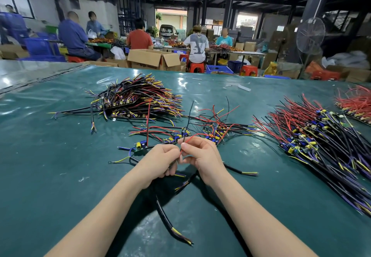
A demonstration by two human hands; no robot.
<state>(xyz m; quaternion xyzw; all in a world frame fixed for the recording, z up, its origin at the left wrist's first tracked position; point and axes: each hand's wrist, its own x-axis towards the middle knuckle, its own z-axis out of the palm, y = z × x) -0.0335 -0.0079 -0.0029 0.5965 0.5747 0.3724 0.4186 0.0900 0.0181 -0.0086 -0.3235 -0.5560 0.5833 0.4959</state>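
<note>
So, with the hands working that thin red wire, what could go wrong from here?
The right hand pinches the thin red wire, which runs toward the loose wired boards; a hard tug could drag or tangle them.
The left hand grips black cables that trail under the wrists; a forearm might catch and sweep them.

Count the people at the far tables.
6: a blurred person at the left edge, a blue-shirted person and a facing person beside, a red-shirted person mid-room, then a grey-shirted person and a teal-shirted person right. Others may be hidden.
</note>
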